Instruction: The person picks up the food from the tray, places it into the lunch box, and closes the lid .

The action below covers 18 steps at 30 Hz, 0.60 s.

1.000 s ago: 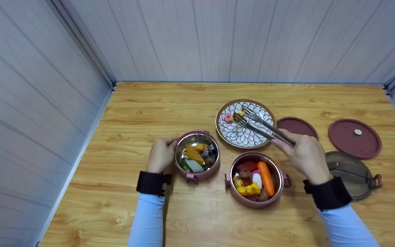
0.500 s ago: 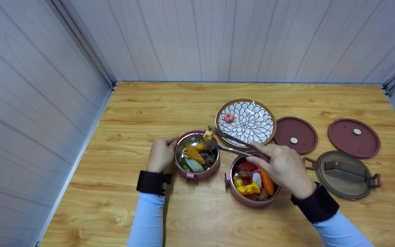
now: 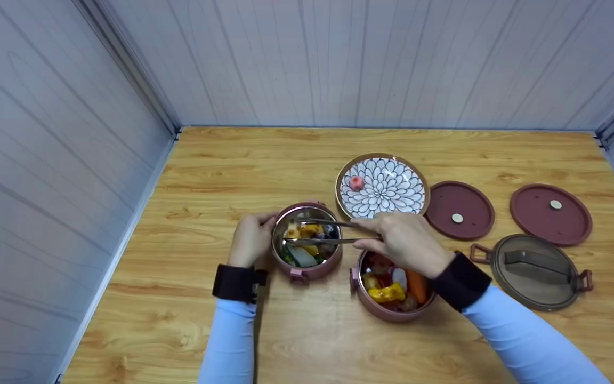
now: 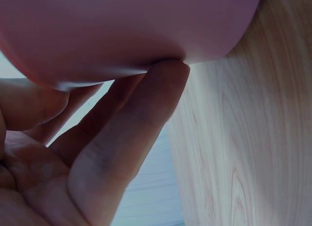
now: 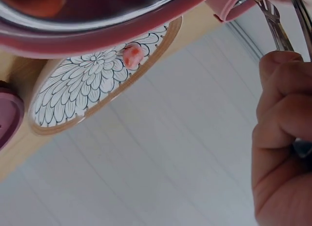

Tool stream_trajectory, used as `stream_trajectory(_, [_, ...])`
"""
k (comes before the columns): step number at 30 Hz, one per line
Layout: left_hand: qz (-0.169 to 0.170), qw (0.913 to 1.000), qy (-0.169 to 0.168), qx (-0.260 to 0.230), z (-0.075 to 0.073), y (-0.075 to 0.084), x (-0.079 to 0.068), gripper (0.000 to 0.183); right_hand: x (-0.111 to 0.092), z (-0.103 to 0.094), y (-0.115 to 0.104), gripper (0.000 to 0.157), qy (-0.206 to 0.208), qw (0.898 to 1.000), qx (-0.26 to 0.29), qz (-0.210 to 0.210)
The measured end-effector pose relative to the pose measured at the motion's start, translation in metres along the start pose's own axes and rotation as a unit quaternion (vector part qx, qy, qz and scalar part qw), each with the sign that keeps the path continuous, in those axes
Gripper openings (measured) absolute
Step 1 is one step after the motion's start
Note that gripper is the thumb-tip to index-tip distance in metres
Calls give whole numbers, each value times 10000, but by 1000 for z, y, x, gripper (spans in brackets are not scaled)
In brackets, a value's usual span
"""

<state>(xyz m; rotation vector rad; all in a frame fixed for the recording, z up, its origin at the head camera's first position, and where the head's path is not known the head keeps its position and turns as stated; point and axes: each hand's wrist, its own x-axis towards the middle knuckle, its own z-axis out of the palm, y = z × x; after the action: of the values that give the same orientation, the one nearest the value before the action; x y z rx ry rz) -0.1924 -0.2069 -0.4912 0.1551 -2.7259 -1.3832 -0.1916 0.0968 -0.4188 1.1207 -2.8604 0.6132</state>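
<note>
My right hand (image 3: pixel 405 240) grips metal tongs (image 3: pixel 333 241), their tips down inside the left pink food container (image 3: pixel 315 273). Right at the tips is a pale yellow, browned food piece (image 3: pixel 292 232), among orange, white and dark pieces. My left hand (image 3: pixel 251 240) holds that container from its left side; in the left wrist view the fingers (image 4: pixel 146 104) bear on its pink wall. Partly under my right forearm stands a second pink container (image 3: pixel 387 313) with a carrot (image 3: pixel 417 288) and a yellow piece (image 3: pixel 387 293). Behind them, a petal-patterned plate (image 3: pixel 384 194) carries one pink food piece (image 3: pixel 356 183).
Two dark red round lids, a nearer one (image 3: pixel 459 202) beside the plate and a farther one (image 3: pixel 541 213), lie to the right. In front of them is a grey translucent lid (image 3: pixel 531 288) with handles. Panel walls (image 3: pixel 307 64) bound the table at the back and sides.
The tongs have carried the pale yellow piece from the plate leftward into the left container. My right arm has swung left over the second container; my left hand stays in place.
</note>
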Motion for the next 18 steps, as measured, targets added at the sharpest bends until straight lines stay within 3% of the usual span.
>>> stream_trajectory(12, [-49,10000,-49,-61,1,0,1,24,24,4,1,48,-756,9970,23,176])
stream_trajectory(18, [19,10000,-36,-48,1,-2,0,23,21,-6,5,51,-483,9987,100,109])
